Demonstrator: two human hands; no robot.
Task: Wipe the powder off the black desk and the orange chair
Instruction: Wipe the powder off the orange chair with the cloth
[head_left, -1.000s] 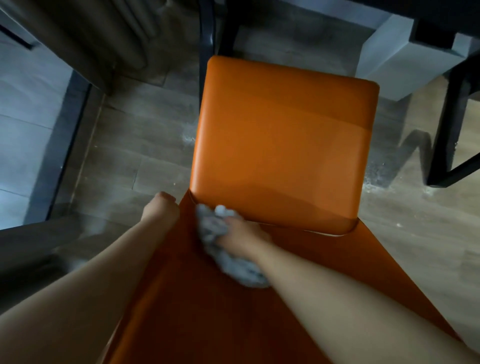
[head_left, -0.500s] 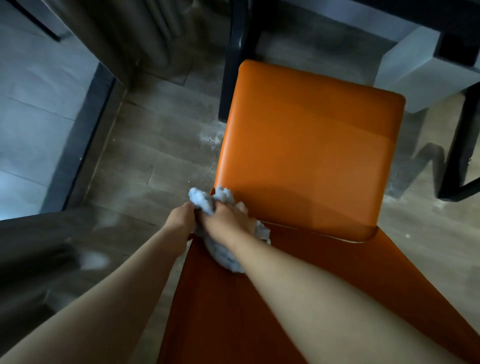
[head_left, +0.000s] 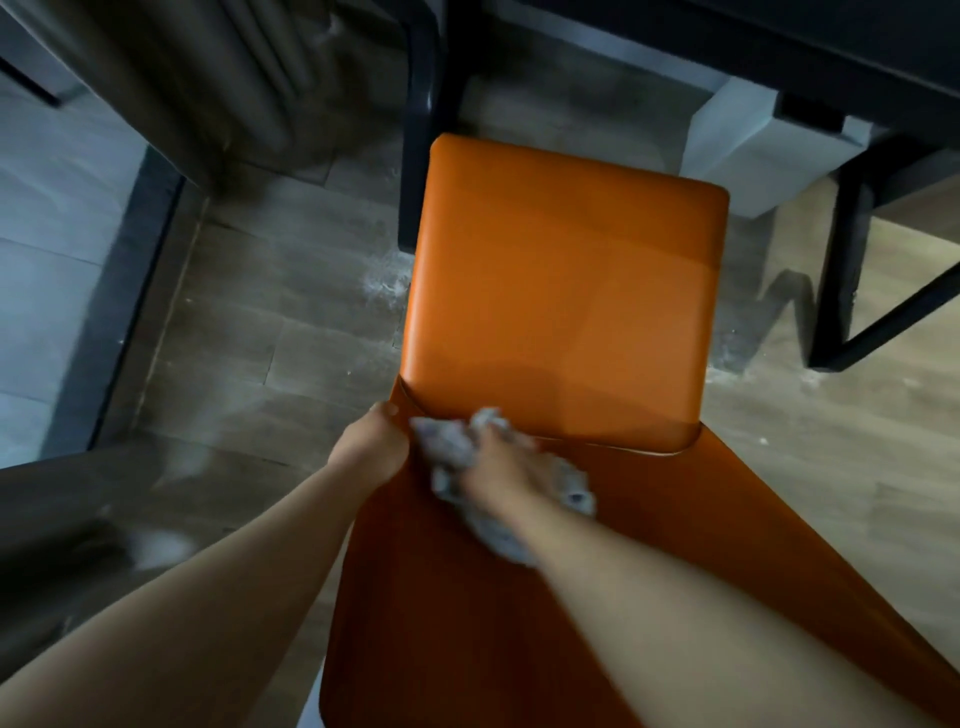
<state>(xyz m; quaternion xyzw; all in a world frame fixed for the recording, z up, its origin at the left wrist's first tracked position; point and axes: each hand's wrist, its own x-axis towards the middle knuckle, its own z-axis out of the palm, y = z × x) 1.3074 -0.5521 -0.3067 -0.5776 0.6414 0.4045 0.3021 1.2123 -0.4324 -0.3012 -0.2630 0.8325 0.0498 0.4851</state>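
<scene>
I look straight down on the orange chair (head_left: 561, 291): its seat is in the middle and its backrest runs toward me at the bottom. My right hand (head_left: 501, 470) grips a crumpled grey cloth (head_left: 457, 447) and presses it on the backrest just below the seat's rear seam. At the chair's left edge, right beside the cloth, my left hand (head_left: 371, 449) holds the backrest, its fingers curled round the edge. The black desk (head_left: 779, 41) crosses the top right corner.
White powder (head_left: 387, 288) lies on the wooden floor left of the seat, and more right of it near a black desk leg (head_left: 841, 280). A pale grey box (head_left: 748, 156) stands under the desk. Grey curtains hang at the top left.
My right hand with the cloth slid left to the backrest's left edge, then back a little to the right. My left hand stays on the chair's left edge.
</scene>
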